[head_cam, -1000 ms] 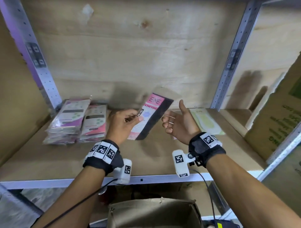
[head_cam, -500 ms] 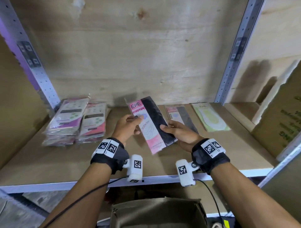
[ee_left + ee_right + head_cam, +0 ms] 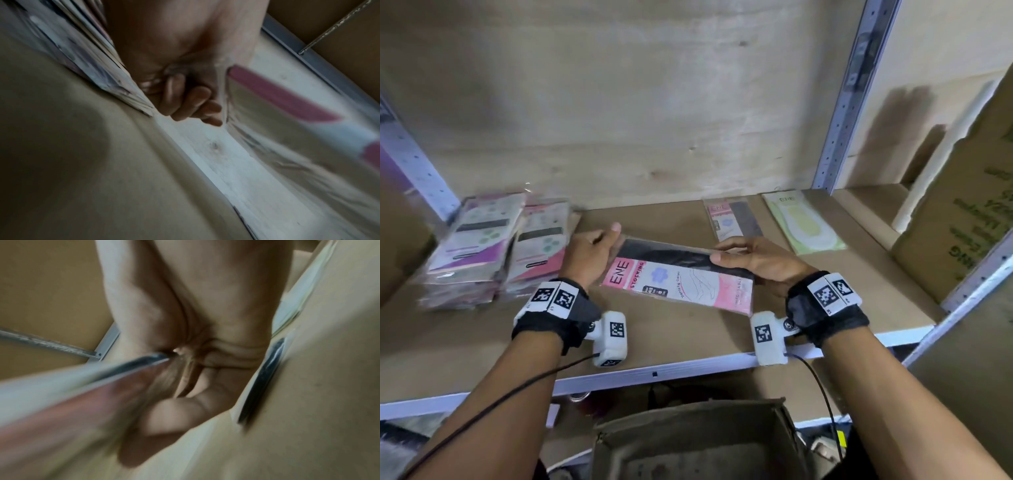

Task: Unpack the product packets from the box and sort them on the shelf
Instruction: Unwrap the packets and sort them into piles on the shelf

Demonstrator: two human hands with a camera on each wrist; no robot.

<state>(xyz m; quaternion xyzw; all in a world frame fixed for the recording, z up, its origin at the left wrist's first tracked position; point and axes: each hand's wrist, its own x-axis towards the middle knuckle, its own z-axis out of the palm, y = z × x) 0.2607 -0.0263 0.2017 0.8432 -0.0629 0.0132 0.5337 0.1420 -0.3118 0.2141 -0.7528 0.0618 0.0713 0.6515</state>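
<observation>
A pink, white and black ENE stocking packet (image 3: pixel 681 277) lies sideways just above the wooden shelf (image 3: pixel 688 339), held at both short ends. My left hand (image 3: pixel 592 253) grips its left end, fingers curled under it (image 3: pixel 193 104). My right hand (image 3: pixel 750 260) pinches the right end, thumb on top, fingers beneath (image 3: pixel 185 404). A matching pink and black packet (image 3: pixel 732 219) and a yellow-green ENE packet (image 3: pixel 804 222) lie flat at the back right of the shelf. The open cardboard box (image 3: pixel 698 442) sits below the shelf's front edge.
Two stacks of purple and pink packets (image 3: pixel 493 246) fill the shelf's back left. Perforated metal uprights (image 3: pixel 846 102) frame the bay, with plywood behind. A large printed carton (image 3: pixel 969 212) leans at the right. The shelf has a white front rail (image 3: pixel 654 373).
The packet has turned from upright and tilted to lying sideways, lower and nearer the shelf. My right hand, which was open a second ago, has taken its right end.
</observation>
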